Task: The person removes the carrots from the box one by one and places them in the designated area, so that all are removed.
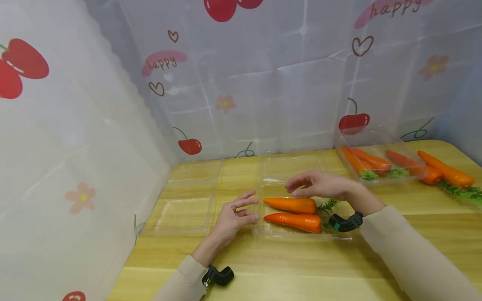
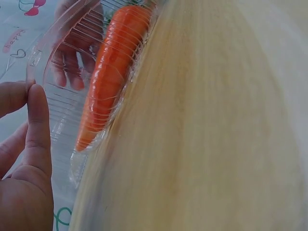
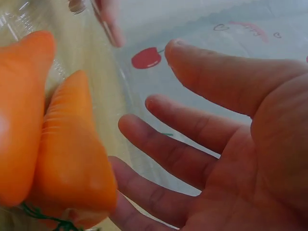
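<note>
Two orange carrots with green leafy tops, a rear carrot (image 1: 289, 205) and a front carrot (image 1: 293, 222), lie side by side in a clear plastic box (image 1: 301, 236) with its lid (image 1: 290, 167) folded open behind. My left hand (image 1: 229, 219) is at the box's left edge, thumb and fingers apart, fingertips right at the rim; in the left wrist view they overlap the clear edge. Over the rear carrot hovers my right hand (image 1: 320, 186), fingers loosely bent with nothing between them. The right wrist view shows its palm and spread fingers (image 3: 163, 149) beside the carrots.
Another open clear box (image 1: 184, 213) lies to the left. At the back right stands a clear container (image 1: 376, 138) with carrots showing through it, and another carrot (image 1: 446, 169) lies beside it. A printed sheet (image 1: 263, 96) rises behind the wooden table (image 1: 286, 271).
</note>
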`<state>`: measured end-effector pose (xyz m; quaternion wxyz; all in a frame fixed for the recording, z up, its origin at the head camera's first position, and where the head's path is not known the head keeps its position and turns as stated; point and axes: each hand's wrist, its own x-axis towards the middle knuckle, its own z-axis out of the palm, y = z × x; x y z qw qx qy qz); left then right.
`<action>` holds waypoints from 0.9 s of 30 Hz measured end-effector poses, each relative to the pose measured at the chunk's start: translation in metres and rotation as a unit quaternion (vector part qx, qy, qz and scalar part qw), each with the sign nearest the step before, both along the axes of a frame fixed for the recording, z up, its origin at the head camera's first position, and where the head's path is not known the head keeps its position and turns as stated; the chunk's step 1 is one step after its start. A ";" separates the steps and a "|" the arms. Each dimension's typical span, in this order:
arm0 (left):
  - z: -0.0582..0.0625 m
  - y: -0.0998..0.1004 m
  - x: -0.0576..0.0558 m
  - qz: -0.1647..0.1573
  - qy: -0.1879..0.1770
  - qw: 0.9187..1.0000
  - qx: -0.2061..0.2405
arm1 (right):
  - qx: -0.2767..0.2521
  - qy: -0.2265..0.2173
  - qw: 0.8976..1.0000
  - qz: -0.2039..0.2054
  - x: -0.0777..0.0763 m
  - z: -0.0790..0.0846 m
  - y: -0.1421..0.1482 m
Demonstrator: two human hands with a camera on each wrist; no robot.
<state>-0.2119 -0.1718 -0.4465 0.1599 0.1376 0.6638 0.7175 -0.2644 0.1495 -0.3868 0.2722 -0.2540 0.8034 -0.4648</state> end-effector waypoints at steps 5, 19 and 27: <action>0.001 0.002 -0.002 -0.003 0.005 1.000 -0.001 | -0.003 0.004 1.000 0.004 -0.003 -0.011 -0.001; 0.002 0.004 -0.003 -0.004 0.009 1.000 -0.008 | 0.066 0.044 0.997 -0.009 -0.003 -0.015 -0.009; 0.000 0.001 0.000 0.001 0.003 1.000 -0.013 | 0.103 0.079 0.992 -0.001 -0.001 -0.016 -0.014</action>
